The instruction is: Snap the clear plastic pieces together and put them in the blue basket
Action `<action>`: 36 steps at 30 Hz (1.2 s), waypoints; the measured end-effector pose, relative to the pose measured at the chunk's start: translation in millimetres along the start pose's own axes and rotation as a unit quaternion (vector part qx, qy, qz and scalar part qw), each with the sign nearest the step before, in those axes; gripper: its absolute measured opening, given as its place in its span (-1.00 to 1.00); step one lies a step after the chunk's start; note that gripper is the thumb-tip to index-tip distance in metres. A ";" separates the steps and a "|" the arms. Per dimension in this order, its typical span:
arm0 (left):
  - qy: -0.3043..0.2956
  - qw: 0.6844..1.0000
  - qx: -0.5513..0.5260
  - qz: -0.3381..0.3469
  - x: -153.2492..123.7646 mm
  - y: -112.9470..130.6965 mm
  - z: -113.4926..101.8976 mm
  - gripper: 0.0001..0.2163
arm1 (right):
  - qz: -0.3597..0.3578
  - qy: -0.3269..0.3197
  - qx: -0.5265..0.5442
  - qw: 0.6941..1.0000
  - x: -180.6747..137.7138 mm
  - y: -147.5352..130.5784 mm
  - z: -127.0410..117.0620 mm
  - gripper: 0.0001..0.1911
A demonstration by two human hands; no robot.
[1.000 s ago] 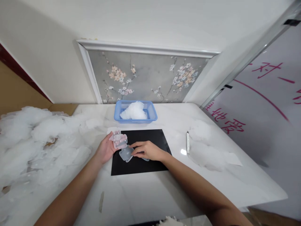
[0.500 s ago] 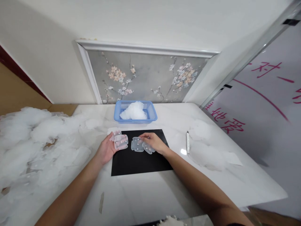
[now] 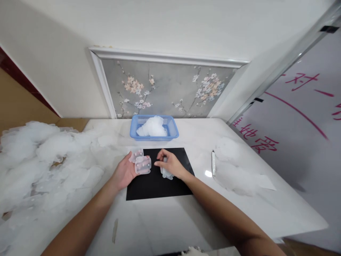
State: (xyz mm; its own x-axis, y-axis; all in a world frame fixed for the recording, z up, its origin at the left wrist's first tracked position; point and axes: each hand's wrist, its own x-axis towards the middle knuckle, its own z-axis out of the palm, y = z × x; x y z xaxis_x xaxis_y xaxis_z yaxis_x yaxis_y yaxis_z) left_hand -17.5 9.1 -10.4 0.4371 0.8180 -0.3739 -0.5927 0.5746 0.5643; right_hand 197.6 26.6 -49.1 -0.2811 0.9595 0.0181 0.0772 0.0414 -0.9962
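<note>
My left hand [image 3: 125, 173], palm turned up, holds thin translucent plastic pieces [image 3: 143, 165] with rounded edges and small white dots. Two overlapping pieces show there, lying across the fingers above the left part of a black mat [image 3: 149, 186]. To its right, my right hand [image 3: 172, 165] has more of these translucent pieces [image 3: 167, 174] tucked beneath its curled fingers. The right thumb and forefinger are apart at their tips, pointing toward the left-hand pieces. How many pieces the right hand has is hidden.
A blue basket [image 3: 153, 138] with whitish translucent pieces stands behind the mat. A large heap of similar pieces [image 3: 48, 170] covers the left side. On the right lie a slim white pen-like tool [image 3: 213, 163] and more translucent pieces [image 3: 237, 177]. A whiteboard [image 3: 301, 149] borders the right.
My left hand has moved slightly right with its pieces. The right hand's pieces, earlier spread out toward the left, are now gathered under its fingers, and its thumb and forefinger have parted.
</note>
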 end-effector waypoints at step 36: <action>0.051 0.991 0.095 0.083 5.8 -1.1 -8.5 -0.66 | 0.153 -0.034 0.079 0.984 5.7 7.0 -14.7 -0.71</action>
State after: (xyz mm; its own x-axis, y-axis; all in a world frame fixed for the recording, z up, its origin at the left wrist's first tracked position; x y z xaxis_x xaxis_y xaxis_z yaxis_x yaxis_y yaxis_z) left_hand -20.1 13.4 -19.4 0.2676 0.9045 -0.3321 -0.5083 0.4253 0.7488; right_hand 210.6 36.4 -54.7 -0.3305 0.8993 -0.2862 0.0209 -0.2962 -0.9549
